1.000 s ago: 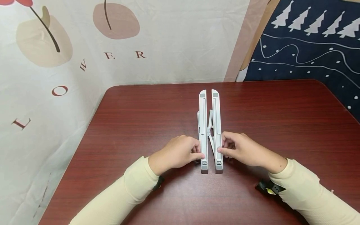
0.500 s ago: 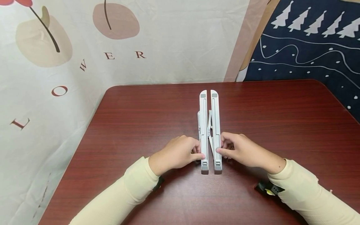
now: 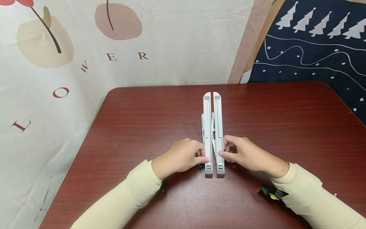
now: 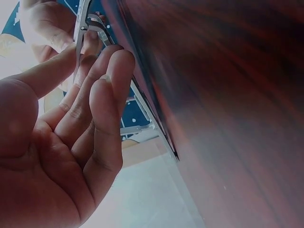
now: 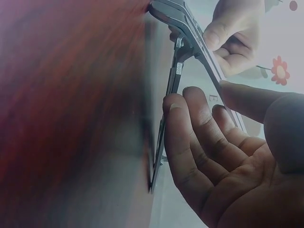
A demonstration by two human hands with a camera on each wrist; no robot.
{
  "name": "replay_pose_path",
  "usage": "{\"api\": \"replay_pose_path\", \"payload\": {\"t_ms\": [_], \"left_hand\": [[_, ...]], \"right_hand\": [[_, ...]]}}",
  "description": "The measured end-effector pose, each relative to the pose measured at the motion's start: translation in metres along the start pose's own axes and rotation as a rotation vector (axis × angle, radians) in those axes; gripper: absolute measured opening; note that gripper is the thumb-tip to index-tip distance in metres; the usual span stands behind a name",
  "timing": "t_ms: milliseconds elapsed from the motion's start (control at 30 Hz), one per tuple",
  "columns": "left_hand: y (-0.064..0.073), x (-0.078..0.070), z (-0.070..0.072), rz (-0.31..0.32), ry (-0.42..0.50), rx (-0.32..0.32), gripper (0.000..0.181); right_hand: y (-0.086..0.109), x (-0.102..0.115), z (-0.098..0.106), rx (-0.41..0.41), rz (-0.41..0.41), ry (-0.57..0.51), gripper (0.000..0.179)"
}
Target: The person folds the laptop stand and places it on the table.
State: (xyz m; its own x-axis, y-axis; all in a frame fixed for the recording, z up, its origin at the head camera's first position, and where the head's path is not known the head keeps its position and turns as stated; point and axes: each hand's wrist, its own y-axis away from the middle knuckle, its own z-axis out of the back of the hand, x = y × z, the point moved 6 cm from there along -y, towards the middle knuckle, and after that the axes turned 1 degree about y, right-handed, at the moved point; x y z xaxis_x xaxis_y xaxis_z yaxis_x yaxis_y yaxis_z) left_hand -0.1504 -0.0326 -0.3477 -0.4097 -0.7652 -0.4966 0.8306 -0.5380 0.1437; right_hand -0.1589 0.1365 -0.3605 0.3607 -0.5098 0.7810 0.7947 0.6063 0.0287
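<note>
A silver folding laptop stand lies on the table in the head view, its two long bars nearly parallel with a narrow gap between them. Crossed struts show in that gap. My left hand pinches the near part of the left bar, thumb on top and fingers curled at its outer side. On the other side, my right hand pinches the right bar the same way. In the right wrist view the stand appears side-on, a sloping upper bar joined to a lower one, with the right fingertips beneath the upper bar.
The dark red wooden table extends around the stand. Behind it hang a pale printed cloth with letters and a navy cloth with white trees. A black wrist strap shows below the right sleeve.
The right hand has moved slightly left with the right bar, so the gap between the two bars has narrowed. The left hand has barely moved and keeps its grip.
</note>
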Motion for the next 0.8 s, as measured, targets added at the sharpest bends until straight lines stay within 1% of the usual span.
{"api": "replay_pose_path", "payload": {"t_ms": [233, 800], "left_hand": [[0.0003, -0.0013, 0.0004, -0.008, -0.003, -0.001, 0.025], [0.0008, -0.0024, -0.0012, 0.003, -0.003, 0.015, 0.024]], "right_hand": [[-0.0006, 0.0009, -0.0012, 0.003, 0.011, -0.001, 0.018], [-0.0004, 0.0028, -0.0035, 0.017, 0.015, 0.009, 0.018]]}}
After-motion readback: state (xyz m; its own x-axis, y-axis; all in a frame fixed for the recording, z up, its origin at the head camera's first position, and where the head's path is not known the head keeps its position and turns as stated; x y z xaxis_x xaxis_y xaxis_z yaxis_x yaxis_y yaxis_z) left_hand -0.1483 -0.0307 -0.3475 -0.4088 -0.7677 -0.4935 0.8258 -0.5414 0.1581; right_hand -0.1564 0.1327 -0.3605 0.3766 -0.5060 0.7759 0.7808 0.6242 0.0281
